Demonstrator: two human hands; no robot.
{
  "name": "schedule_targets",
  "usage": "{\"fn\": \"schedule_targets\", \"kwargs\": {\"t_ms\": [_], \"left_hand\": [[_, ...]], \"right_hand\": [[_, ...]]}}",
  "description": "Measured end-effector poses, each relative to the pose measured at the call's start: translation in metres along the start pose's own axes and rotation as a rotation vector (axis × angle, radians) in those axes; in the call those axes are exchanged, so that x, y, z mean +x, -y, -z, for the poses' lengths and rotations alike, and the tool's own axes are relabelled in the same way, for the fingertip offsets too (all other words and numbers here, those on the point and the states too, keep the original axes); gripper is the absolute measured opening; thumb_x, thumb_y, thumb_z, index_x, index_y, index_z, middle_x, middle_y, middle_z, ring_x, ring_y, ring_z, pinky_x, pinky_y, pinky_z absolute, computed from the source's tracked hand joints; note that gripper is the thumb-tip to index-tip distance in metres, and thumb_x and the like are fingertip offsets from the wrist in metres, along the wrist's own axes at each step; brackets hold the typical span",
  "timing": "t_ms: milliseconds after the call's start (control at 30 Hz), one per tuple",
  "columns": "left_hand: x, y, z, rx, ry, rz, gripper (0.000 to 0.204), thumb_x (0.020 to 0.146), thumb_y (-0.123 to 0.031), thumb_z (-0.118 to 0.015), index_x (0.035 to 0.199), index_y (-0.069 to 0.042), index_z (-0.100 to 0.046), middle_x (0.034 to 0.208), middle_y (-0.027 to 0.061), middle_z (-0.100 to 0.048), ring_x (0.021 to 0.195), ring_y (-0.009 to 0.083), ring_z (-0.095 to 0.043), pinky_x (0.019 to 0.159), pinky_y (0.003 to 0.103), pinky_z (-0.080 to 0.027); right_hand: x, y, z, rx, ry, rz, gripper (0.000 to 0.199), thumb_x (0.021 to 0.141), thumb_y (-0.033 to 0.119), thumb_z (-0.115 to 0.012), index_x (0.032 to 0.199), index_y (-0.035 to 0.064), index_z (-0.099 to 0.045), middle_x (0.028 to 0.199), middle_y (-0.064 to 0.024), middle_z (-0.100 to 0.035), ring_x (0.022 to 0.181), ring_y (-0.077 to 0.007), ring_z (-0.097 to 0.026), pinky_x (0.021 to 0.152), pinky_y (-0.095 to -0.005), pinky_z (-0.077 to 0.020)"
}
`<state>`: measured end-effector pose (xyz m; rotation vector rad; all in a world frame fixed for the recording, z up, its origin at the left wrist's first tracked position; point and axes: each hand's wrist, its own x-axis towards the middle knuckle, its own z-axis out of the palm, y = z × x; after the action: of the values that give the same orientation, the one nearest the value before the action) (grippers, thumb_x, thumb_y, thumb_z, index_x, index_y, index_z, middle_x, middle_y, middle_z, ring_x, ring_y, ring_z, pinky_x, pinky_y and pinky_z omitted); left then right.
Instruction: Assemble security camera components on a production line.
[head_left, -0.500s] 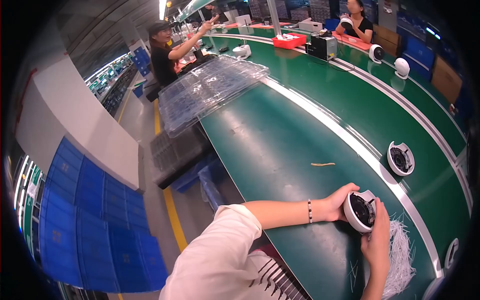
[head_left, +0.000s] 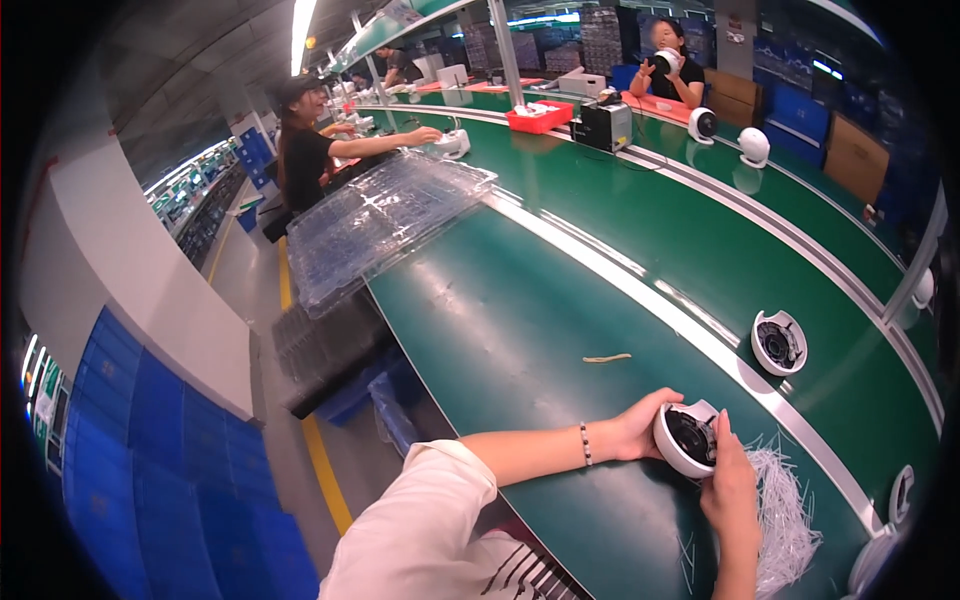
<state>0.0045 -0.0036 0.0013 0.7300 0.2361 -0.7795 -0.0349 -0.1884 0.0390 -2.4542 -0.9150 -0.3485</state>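
Two hands [head_left: 731, 482] gripping white rounded housing [head_left: 688, 441]: rim notched, black parts showing inside.

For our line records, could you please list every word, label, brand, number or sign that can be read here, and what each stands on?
None can be read.
White dome-shaped housing between the left hand and right hand: no lettering visible.
Marks on the black box: too small.
Marks on the blue crates: too blurred.

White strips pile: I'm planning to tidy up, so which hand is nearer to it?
Right. The right hand is beside the pile, at its left edge; the left hand is farther off, across the white housing.
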Motion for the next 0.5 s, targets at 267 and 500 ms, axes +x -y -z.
{"fn": "schedule_targets", "kwargs": {"t_ms": [267, 500], "left_hand": [[0.0044, -0.0044, 0.0068, 0.045, 0.007, 0.032, 0.044, 0.081, -0.044, -0.039, 0.112, -0.014, -0.049, 0.106, 0.006, -0.057, 0.094, 0.0198, -0.056, 0.079, 0.037, -0.046], [0.0065, -0.002, 0.0065, 0.071, 0.028, 0.014, 0.04, 0.083, -0.042, -0.037, 0.11, -0.015, -0.051, 0.105, 0.005, -0.057, 0.092, 0.0192, -0.057, 0.081, 0.038, -0.045]], "right_hand": [[0.0004, -0.0014, 0.006, 0.031, -0.025, -0.005, 0.072, 0.056, -0.015, -0.051, 0.124, 0.0011, -0.035, 0.111, -0.02, -0.05, 0.102, -0.0362, -0.049, 0.09, -0.0397, -0.0388], [-0.0011, 0.0027, 0.0103, -0.001, 0.03, -0.008, 0.067, 0.055, -0.011, -0.056, 0.118, 0.0017, -0.041, 0.113, -0.0184, -0.048, 0.104, -0.0358, -0.047, 0.092, -0.0414, -0.0365]]}}
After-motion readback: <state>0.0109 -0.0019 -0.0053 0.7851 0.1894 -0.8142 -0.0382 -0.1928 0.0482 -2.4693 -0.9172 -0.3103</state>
